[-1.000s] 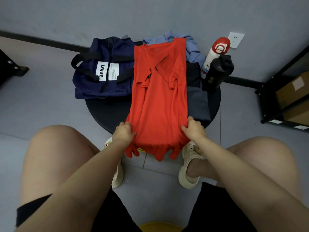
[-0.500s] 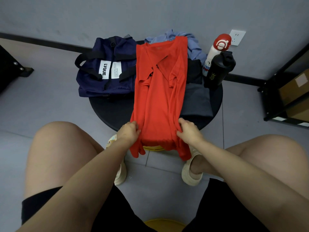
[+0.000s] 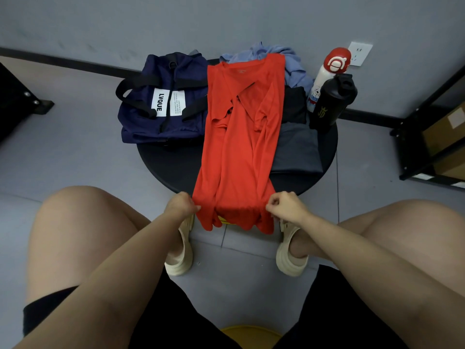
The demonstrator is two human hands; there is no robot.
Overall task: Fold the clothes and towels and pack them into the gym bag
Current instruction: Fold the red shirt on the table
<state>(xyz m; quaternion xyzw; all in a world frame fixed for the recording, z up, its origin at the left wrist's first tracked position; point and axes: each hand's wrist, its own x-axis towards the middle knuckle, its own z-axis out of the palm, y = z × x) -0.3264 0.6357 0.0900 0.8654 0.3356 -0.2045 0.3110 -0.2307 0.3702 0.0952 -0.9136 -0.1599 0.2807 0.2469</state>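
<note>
Pinching the near hem of the red shirt (image 3: pixel 239 147) at both corners: left hand (image 3: pixel 180 206) has fingers curled onto the left edge, right hand (image 3: pixel 286 206) has thumb and forefinger nipping the right edge. Neither hand is spread flat.

Shirt state: sleeves already folded in, so it's a long narrow strip. Long axis runs near-to-far, straight away from me down the middle of the round black table (image 3: pixel 171 162). Collar end is at the far rim, hem end hangs off the near rim just past my hands. Whole garment lies ahead of my fingers, none behind.

Key relation for the next move, as I read it: fold is hem-to-collar, along that axis, so both hands travel far together. Hands are level with each other and about equally near the hem, one per corner, so no lead hand. Any skew between them would likely show up as a crooked fold.

Gym bag (image 3: pixel 163 102), navy with a white label, sits on the far left of the table, touching the shirt's left edge. Left hand is on the nearer side for packing later.

Right of the shirt: a dark folded garment (image 3: pixel 294 149) partly under its edge, a blue garment (image 3: pixel 292 64) bunched at the far side, then a black shaker bottle (image 3: pixel 332 102) and a white bottle with a red cap (image 3: pixel 327 76). Watch the bottles on the right.
</note>
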